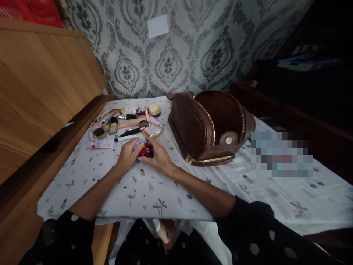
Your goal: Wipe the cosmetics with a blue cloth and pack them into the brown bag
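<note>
A small glossy dark red bottle (145,150), rounded and glass-like, is held between both hands just above the near part of the table. My right hand (160,157) closes round its right side. On the left side, my left hand (128,155) pinches a light blue cloth-like piece (139,142) against it; the fingers hide much of both. Just beyond the hands lie a glittery compact (152,130), a white pen-like tube (128,138) and a black-handled makeup brush (133,131). To the right, a brown leather toiletry bag (190,130) stands with its top unzipped.
Several cosmetics, including a foundation bottle (113,125) and a jar with a beige lid (154,109), crowd the table's back left. A pink packet (100,144) lies nearer. A wooden cabinet (46,73) borders the left; a blurred patch (284,156) covers something at right.
</note>
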Tool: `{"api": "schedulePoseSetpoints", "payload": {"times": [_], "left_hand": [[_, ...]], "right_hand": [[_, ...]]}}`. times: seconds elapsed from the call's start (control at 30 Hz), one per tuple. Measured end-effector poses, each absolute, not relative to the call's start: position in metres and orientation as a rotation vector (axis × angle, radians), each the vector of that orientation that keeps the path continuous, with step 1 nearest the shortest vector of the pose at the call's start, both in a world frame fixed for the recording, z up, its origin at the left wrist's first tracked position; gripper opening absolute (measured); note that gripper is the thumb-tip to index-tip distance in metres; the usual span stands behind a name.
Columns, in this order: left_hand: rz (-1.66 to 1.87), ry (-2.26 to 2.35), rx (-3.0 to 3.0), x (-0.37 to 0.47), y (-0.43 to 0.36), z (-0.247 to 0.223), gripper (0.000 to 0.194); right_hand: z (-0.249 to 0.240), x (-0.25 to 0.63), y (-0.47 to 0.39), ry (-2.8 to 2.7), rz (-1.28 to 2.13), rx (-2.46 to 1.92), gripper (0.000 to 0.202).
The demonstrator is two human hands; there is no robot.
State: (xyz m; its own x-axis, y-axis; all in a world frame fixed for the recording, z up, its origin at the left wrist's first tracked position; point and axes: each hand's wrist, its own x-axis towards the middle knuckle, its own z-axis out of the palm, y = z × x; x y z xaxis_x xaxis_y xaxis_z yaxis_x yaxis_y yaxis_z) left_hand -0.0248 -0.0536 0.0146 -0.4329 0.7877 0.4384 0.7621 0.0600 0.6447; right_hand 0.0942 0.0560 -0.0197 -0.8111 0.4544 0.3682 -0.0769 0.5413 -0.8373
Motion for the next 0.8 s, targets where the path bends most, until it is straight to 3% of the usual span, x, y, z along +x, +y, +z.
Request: {"api": "schedulePoseSetpoints", "payload": {"times": [0.3, 0.57, 0.63, 0.73, 0.8], "left_hand": [[1.574, 2.237, 1.534, -0.023, -0.054, 0.014, 0.025], [1.72, 2.15, 1.437, -0.024, -0.051, 0.008, 0.039], [1.622, 2.096, 1.476, -0.023, -0.05, 0.004, 0.046], [1.479, 2.064, 1.559, -0.022, -0.048, -0.001, 0.073], [1.464, 2.115, 1.54, -0.021, -0.047, -0.002, 0.078]], "right_hand": [[-0.019, 0.092, 0.056, -2.11, 1.324, -0.379, 0.065], [-0.019, 0.086, 0.059, -1.315, 2.125, -0.38, 0.051], [-0.02, 0.084, 0.059, -1.117, 2.22, -0.408, 0.052], [-0.022, 0.081, 0.058, -0.993, 2.299, -0.448, 0.05], [-0.022, 0.081, 0.057, -0.998, 2.36, -0.37, 0.046]]}}
